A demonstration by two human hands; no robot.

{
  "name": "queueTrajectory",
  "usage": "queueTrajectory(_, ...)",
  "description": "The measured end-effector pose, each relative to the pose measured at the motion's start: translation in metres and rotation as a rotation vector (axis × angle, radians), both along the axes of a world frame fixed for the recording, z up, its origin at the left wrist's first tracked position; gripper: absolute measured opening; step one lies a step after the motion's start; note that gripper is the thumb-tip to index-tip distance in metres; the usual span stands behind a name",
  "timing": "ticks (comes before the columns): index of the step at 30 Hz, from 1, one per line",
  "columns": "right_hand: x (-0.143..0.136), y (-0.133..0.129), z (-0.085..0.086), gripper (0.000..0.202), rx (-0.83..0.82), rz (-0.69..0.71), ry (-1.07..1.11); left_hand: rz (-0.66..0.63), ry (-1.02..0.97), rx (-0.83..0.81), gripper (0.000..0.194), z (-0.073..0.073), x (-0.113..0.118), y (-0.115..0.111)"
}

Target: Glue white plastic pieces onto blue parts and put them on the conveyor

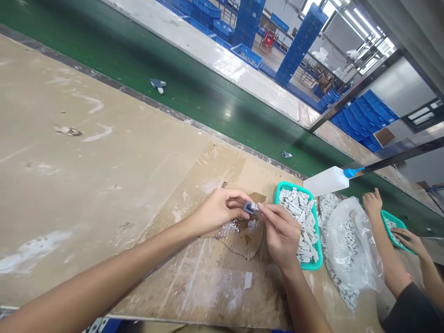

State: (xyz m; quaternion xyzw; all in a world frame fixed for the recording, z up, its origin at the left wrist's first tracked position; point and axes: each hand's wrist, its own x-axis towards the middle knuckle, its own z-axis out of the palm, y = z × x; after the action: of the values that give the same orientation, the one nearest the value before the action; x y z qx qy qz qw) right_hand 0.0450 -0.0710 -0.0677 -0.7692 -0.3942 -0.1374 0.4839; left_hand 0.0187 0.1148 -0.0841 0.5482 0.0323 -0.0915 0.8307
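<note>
My left hand [227, 208] is closed on a small dark blue-grey plastic part [248, 207], pinched between thumb and fingers. A small white plastic piece [254, 206] sits between the thumb and fingers of my right hand [281, 229]. The two parts touch or nearly touch; I cannot tell if they are joined. Below them a wet, torn piece of cardboard [244, 243] lies on the table. Just right of my right hand stands a green basket [319, 259] full of white plastic pieces [307, 222].
A white bottle with a blue nozzle [328, 181] lies behind the basket. A clear plastic bag [354, 245] of small pieces is to the right. Beyond it are a co-worker's hands [373, 202] at another green basket [395, 223]. Assembled parts [158, 85] lie on the green conveyor belt [222, 108].
</note>
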Motion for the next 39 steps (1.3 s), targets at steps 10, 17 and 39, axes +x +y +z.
queueTrajectory(10,0.000,0.000,-0.002,0.055,-0.036,0.007,0.020,0.039,0.028,0.020,0.024,0.008,-0.002,-0.002)
queueTrajectory(17,0.001,-0.001,-0.005,0.060,-0.079,-0.002,0.017,0.105,0.056,0.077,0.026,0.014,-0.008,-0.006)
queueTrajectory(39,0.006,-0.004,0.006,0.037,-0.140,-0.093,0.184,-0.037,0.148,-0.167,0.040,0.005,0.000,0.014)
